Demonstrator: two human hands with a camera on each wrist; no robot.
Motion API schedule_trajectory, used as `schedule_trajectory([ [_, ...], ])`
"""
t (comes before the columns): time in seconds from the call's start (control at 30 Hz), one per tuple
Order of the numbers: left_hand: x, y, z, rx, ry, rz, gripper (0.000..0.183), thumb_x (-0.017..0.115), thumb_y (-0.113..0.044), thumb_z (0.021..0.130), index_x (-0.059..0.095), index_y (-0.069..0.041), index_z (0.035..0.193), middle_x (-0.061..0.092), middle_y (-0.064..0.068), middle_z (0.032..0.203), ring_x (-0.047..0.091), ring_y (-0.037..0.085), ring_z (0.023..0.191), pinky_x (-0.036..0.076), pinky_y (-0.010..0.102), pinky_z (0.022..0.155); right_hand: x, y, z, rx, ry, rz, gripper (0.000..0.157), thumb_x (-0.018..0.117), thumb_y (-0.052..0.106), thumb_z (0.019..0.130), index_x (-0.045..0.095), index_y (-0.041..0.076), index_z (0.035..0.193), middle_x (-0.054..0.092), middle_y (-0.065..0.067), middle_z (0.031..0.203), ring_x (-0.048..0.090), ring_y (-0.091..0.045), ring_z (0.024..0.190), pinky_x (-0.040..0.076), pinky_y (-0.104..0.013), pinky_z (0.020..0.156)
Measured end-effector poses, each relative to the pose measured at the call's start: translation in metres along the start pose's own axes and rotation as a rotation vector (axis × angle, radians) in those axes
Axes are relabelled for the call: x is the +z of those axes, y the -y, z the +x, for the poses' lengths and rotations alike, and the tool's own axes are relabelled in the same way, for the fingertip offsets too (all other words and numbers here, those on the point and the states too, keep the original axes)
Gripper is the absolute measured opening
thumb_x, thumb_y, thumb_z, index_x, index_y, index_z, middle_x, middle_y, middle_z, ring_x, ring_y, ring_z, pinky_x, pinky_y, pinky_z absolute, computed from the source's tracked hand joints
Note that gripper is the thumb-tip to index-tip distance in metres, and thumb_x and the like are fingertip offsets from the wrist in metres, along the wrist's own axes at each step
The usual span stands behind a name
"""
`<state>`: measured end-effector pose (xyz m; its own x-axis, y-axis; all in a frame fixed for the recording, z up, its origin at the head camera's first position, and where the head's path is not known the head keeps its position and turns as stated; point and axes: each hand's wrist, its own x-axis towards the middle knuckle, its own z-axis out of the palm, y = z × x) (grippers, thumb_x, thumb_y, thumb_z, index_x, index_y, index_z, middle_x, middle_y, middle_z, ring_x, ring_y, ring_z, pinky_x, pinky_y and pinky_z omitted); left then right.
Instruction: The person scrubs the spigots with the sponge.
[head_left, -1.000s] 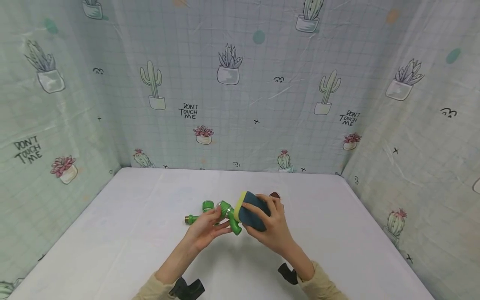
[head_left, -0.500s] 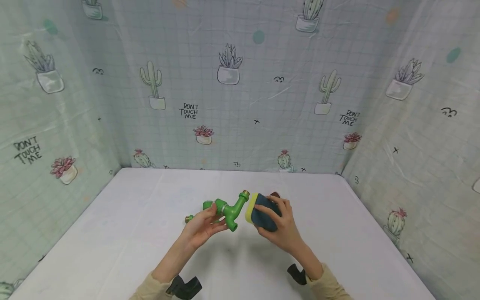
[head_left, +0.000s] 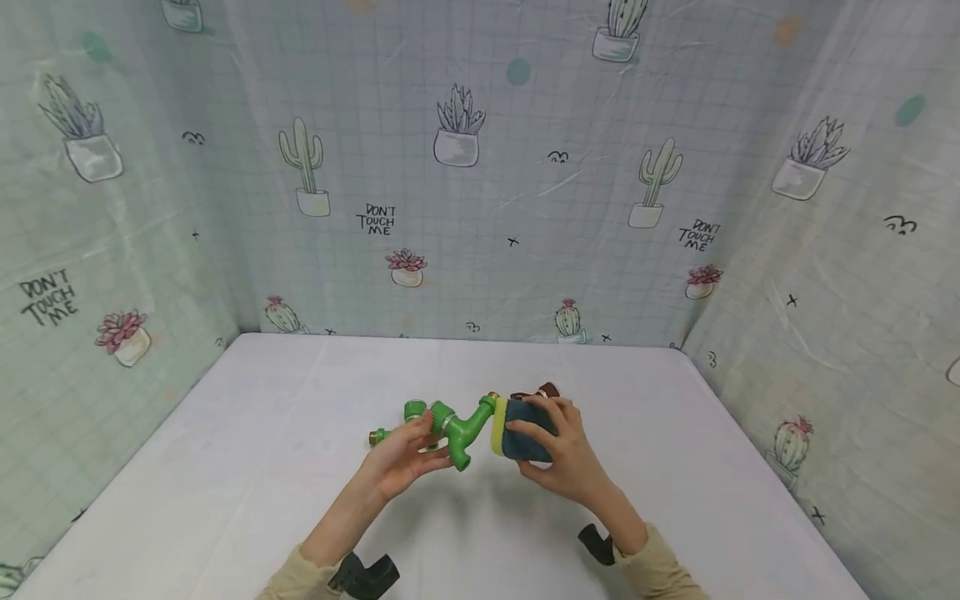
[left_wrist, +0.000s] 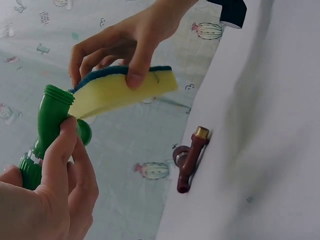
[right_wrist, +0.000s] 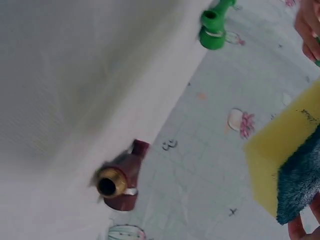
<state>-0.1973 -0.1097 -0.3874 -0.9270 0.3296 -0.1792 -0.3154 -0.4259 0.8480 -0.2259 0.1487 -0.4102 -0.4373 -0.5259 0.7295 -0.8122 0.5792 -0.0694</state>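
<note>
My left hand (head_left: 401,458) holds a green tap (head_left: 467,429) by its knob end, up off the table. Its threaded inlet points toward my right hand, and its spout hangs down. My right hand (head_left: 572,462) grips a sponge (head_left: 519,448) with a dark blue scouring side and a yellow foam side. In the head view the yellow foam is right at the tap's inlet end. The left wrist view shows the thumb pressed on the yellow face of the sponge (left_wrist: 112,95), with one corner overlapping the green tap (left_wrist: 52,120).
A second green tap (head_left: 413,408) lies on the white table (head_left: 300,500) behind my left hand. Beyond the right hand lies a brown tap (head_left: 550,389) with a brass inlet, clearer in the left wrist view. Cactus-print cloth (head_left: 480,208) walls the back and sides.
The sponge first covered the green tap's inlet end, then moved right, off it. Now the tap's inlet sits slightly lower, against the foam edge, and more of the brown tap shows.
</note>
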Motion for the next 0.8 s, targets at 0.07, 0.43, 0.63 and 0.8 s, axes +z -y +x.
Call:
schedule_trajectory([
  [0.07,-0.002,0.001,0.001,0.016,0.001,0.06,0.036,0.046,-0.032,0.092,0.044,-0.011,0.12,0.049,0.004,0.101,0.051,0.039,0.109,0.049,0.044,0.086,-0.005,-0.001,0.004,0.015,-0.016,0.007,0.046,0.068,0.033,0.074,0.053,0.027,0.117,0.044,-0.012,0.125,0.036,-0.025,0.104,0.04,-0.05,0.077],
  [0.43,0.001,0.001,-0.001,0.066,0.054,0.241,0.054,0.052,-0.032,0.089,0.036,0.001,0.13,0.05,0.004,0.103,0.059,0.029,0.101,0.052,0.045,0.079,-0.014,0.004,0.028,0.145,-0.038,-0.152,0.059,0.075,0.029,0.066,0.053,0.028,0.121,0.047,-0.015,0.119,0.039,-0.027,0.097,0.037,-0.043,0.073],
  [0.63,0.005,-0.008,-0.01,0.116,0.013,0.144,0.04,0.051,-0.031,0.089,0.044,-0.004,0.118,0.053,0.0,0.094,0.062,0.021,0.093,0.052,0.043,0.079,-0.009,0.006,0.014,0.131,-0.041,-0.161,0.058,0.076,0.029,0.063,0.056,0.027,0.117,0.048,-0.016,0.116,0.04,-0.028,0.094,0.035,-0.042,0.069],
  [0.8,0.004,-0.016,-0.014,0.133,0.068,0.071,0.018,0.044,-0.027,0.093,0.052,-0.014,0.102,0.056,-0.002,0.086,0.063,0.018,0.088,0.053,0.041,0.078,-0.005,-0.001,0.0,0.157,-0.035,-0.125,0.058,0.078,0.024,0.061,0.057,0.026,0.115,0.048,-0.016,0.116,0.038,-0.026,0.094,0.035,-0.043,0.07],
])
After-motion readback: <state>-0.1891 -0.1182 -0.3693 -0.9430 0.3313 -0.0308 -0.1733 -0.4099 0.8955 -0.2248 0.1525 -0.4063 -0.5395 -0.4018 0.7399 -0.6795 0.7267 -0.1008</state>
